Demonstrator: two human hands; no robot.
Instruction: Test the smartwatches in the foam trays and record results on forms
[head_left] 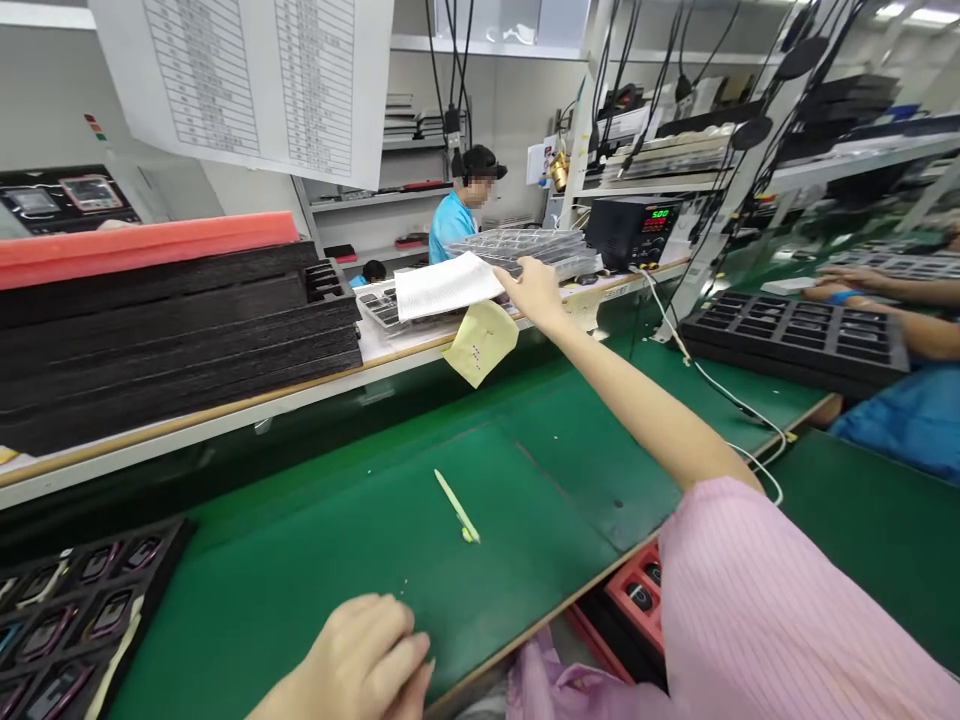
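Right hand (pixel 536 292) is at white paper sheet (pixel 444 288), upper centre, grip indeterminable; apparent paper-handling next needs secure pinch; left hand (pixel 366 655) curled.

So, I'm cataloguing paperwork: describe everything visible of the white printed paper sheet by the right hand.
The white printed paper sheet looks thin and roughly rectangular, its fine print unreadable. Gently curved, it overlaps a clear plastic tray. Fingertips of the right hand appear to touch its right edge; any grip is unclear.

White paper (pixel 442 288); green table (pixel 300 580); pink striped sleeve (pixel 795 610)
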